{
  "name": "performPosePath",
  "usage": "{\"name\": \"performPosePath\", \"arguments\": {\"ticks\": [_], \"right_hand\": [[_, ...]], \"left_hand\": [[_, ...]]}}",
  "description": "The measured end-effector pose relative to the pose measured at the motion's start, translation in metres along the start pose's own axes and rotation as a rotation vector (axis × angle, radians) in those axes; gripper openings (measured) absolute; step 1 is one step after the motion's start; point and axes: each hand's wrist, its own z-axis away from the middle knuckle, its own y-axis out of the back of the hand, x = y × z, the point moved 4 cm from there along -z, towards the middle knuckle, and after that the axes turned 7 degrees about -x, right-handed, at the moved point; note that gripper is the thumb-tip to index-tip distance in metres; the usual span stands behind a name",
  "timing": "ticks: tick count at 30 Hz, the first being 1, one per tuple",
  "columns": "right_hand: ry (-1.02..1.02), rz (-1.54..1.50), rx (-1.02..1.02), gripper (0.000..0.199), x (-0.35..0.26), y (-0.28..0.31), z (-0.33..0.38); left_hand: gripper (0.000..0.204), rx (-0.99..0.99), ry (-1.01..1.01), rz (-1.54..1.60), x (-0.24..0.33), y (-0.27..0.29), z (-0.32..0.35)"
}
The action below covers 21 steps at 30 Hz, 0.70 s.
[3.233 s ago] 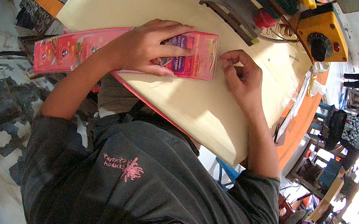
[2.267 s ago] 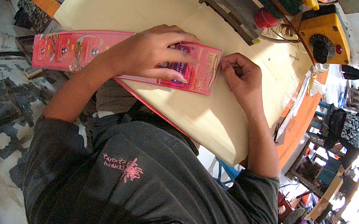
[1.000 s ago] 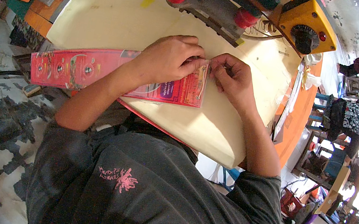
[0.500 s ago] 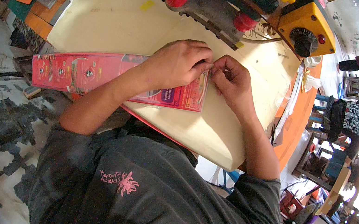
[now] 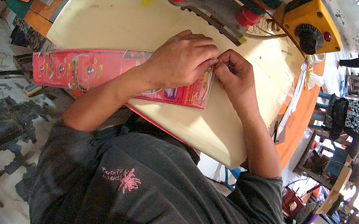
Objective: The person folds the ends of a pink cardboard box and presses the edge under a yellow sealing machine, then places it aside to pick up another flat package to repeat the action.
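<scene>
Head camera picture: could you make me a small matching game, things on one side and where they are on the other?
Things:
1. pink printed strip
2. yellow box with black knob
3. left hand
4. right hand

Places:
A. far right corner of the table
B. pressing down on the strip
C. pinching at the strip's right end
D. lying flat, overhanging the table's left edge

Pairs: 1-D, 2-A, 3-B, 4-C

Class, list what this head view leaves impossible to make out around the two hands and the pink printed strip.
- What the fingertips pinch: hidden between left hand and right hand.
- Right part of the pink printed strip: covered by the left hand and forearm.
- Strip's print: too small, bent by the fisheye.
- Machine at the table's far side: cut off by the top edge.
</scene>
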Motion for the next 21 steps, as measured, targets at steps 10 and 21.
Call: {"name": "performPosePath", "arguments": {"ticks": [10, 21], "right_hand": [[-0.090, -0.132, -0.069, 0.013, -0.006, 0.001, 0.004], [-0.200, -0.263, -0.193, 0.006, -0.008, 0.007, 0.003]], "left_hand": [[0.014, 0.150, -0.160, -0.100, 0.008, 0.002, 0.002], [0.015, 0.073, -0.108, 0.001, -0.001, 0.001, 0.002]]}}
